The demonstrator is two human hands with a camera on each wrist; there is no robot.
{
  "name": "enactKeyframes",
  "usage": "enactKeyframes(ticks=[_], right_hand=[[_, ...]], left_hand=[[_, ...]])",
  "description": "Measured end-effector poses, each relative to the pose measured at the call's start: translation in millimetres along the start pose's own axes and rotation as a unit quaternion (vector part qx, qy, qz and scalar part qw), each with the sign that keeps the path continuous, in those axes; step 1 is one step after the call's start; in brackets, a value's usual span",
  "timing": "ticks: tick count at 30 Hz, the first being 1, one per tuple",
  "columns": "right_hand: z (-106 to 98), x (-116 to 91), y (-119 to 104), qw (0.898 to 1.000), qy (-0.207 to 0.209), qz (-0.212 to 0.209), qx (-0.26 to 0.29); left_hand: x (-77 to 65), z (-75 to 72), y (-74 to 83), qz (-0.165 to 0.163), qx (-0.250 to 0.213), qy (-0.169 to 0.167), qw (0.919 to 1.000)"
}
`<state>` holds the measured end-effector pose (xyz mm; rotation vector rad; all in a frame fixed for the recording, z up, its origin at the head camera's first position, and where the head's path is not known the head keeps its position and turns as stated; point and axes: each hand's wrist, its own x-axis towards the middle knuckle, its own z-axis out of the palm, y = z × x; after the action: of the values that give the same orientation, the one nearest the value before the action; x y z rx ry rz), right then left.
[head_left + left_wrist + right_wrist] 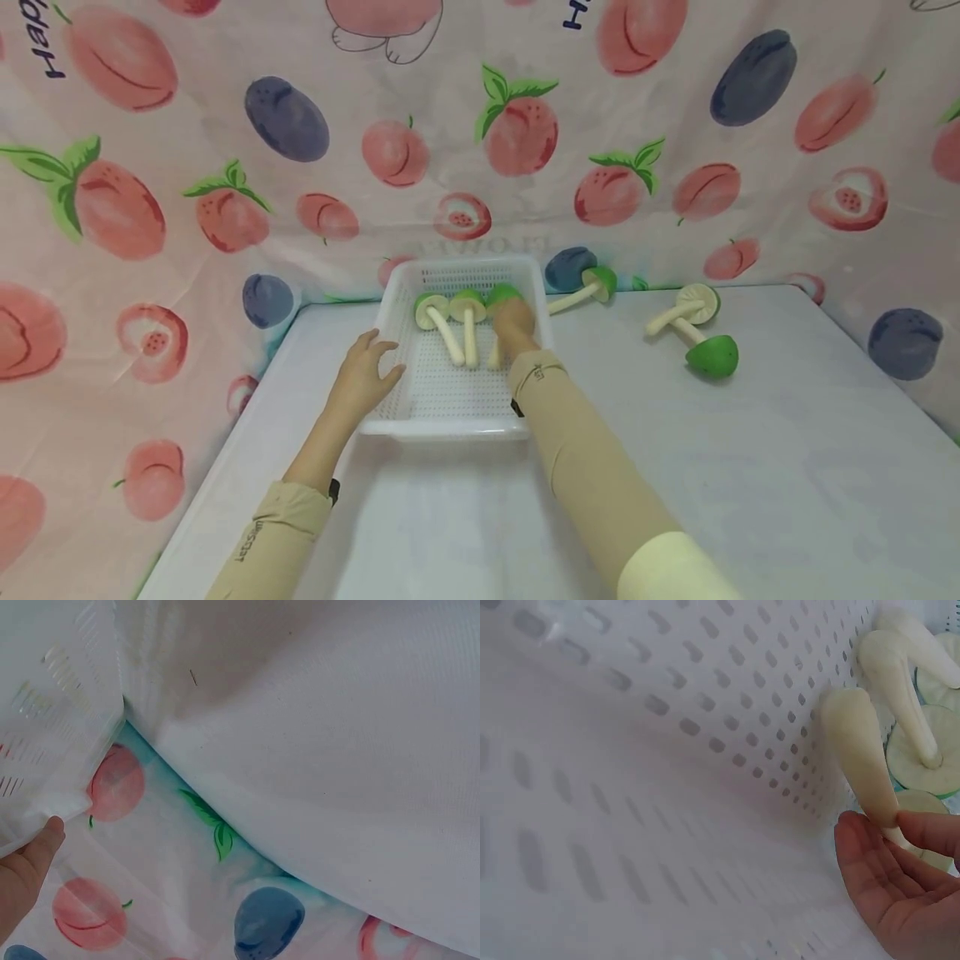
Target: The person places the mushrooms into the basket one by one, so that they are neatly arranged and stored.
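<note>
A white perforated plastic basket [442,429] stands on the table, with two green-capped mushrooms, a left one [444,329] and a middle one [470,325], lying in it. Inside its right part, my right hand [514,321] pinches the stem of a third mushroom [859,750] between thumb and fingers; the head view partly hides that one behind the hand. My left hand [360,377] is at the basket's left side, fingers loosely bent and spread. In the left wrist view, a fingertip [54,829] touches the basket's rim [64,806].
Right of the basket, one mushroom [596,286] lies near the back edge. Farther right, another mushroom [696,307] lies across the stem of a green-capped mushroom [712,354]. A fruit-print cloth [465,125] hangs behind the white table [750,467].
</note>
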<state>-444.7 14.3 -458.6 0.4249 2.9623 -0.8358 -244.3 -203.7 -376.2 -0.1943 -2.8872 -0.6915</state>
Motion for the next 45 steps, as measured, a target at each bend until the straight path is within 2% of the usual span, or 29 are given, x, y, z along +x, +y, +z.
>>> enactKeyframes(ticks=[1,2,3,6,8,9,12,19,25,28,33,37,40,45], right_hand=[[-2.1,-0.6,-0.8,1.000,-0.023,0.006,0.007],[2.7,2.1,0.1,1.000,-0.002,0.003,0.003],[-2.1,-3.5,-1.3,1.000,-0.002,0.003,0.011],[-32.3,-37.3,-9.8,0.999,-0.006,0.001,0.051],[-48.7,-58.0,-13.7,0.998,0.013,-0.013,0.067],[-60.7,-70.4,-16.7,0.996,-0.002,-0.011,0.087],[-70.3,-84.3,-19.5,0.995,0.005,-0.027,0.092],[-78.2,-91.8,-25.2,0.996,-0.033,-0.061,0.060],[-82.8,-94.2,-28.3,0.995,-0.064,-0.058,0.049],[-84.6,-98.0,-30.1,0.995,-0.064,-0.062,0.044],[-86.6,-107.5,-37.5,0.993,-0.053,-0.105,-0.003],[-87.3,-112.7,-44.8,0.989,-0.064,-0.128,-0.030],[-89.2,-113.6,-47.8,0.988,-0.070,-0.138,-0.026],[-90.5,-111.8,-47.8,0.986,-0.068,-0.150,0.020]], left_hand=[[-0.5,-0.3,0.3,0.000,0.000,0.000,1.0000],[-0.7,-0.6,0.5,0.001,0.000,0.002,1.0000],[-0.8,-0.9,0.7,0.002,0.000,0.002,1.0000],[-0.4,-2.0,1.3,0.001,-0.001,0.004,1.0000],[0.2,-2.5,1.5,0.000,0.000,0.004,1.0000],[0.3,-2.9,1.9,0.000,0.000,0.005,1.0000],[0.4,-4.3,2.8,0.000,0.000,0.006,1.0000],[1.2,-8.8,3.4,0.005,0.007,0.008,0.9999],[2.4,-9.6,3.5,0.006,0.006,0.005,1.0000],[2.6,-8.0,2.7,0.003,0.007,0.004,1.0000],[1.3,-4.9,0.4,0.000,0.010,0.004,0.9999],[0.6,-3.7,-0.3,-0.002,0.012,0.003,0.9999],[1.1,-3.6,-0.3,-0.003,0.012,0.003,0.9999],[2.1,-2.6,0.1,0.005,0.012,0.006,0.9999]])
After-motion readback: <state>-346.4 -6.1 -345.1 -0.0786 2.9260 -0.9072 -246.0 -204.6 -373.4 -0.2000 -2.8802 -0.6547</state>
